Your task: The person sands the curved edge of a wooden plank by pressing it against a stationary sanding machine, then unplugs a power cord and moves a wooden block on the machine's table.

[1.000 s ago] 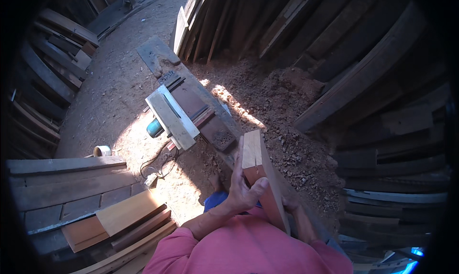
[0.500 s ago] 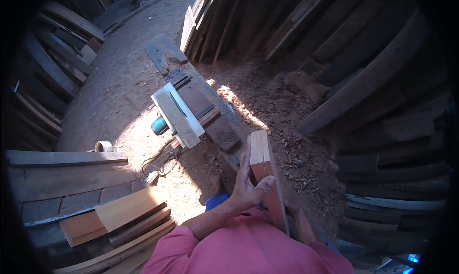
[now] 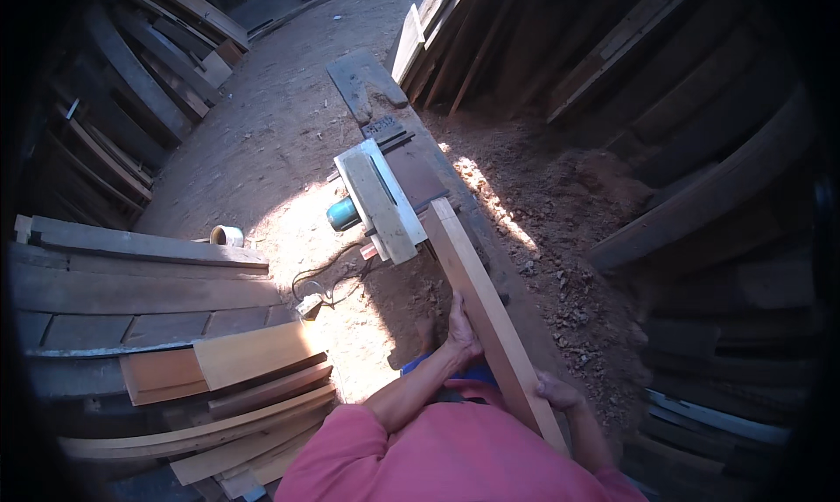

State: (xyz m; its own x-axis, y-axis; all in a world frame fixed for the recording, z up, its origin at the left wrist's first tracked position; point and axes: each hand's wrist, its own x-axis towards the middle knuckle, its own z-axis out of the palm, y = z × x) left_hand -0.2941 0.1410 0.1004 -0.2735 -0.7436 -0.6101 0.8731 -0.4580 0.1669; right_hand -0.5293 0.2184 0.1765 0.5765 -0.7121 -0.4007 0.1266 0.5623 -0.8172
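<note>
A long, thick wooden plank (image 3: 486, 318) slants across the front of me, its near end by my pink shirt. My left hand (image 3: 464, 334) presses on its left side around the middle, fingers partly hidden behind the wood. On the right edge, closer to my body, my right hand (image 3: 558, 390) grips the plank. The far end of the plank lies at the woodworking machine (image 3: 418, 171), beside its pale fence (image 3: 378, 203). A teal motor housing (image 3: 343, 214) sticks out left of the fence. I cannot tell whether the plank rests on the machine.
The machine sits on a long weathered bench (image 3: 357, 75). Stacked boards (image 3: 149, 287) fill the left, and dark leaning planks (image 3: 700, 204) line the right. A cable (image 3: 337, 279) and a white tub (image 3: 227, 236) lie on the ground left of the machine. Wood shavings (image 3: 582, 301) cover the ground at right.
The plank has swung down from a raised, foreshortened position, its far end now at the machine. Both hands hold it lower along its sides. The view has shifted, moving the surroundings rightward.
</note>
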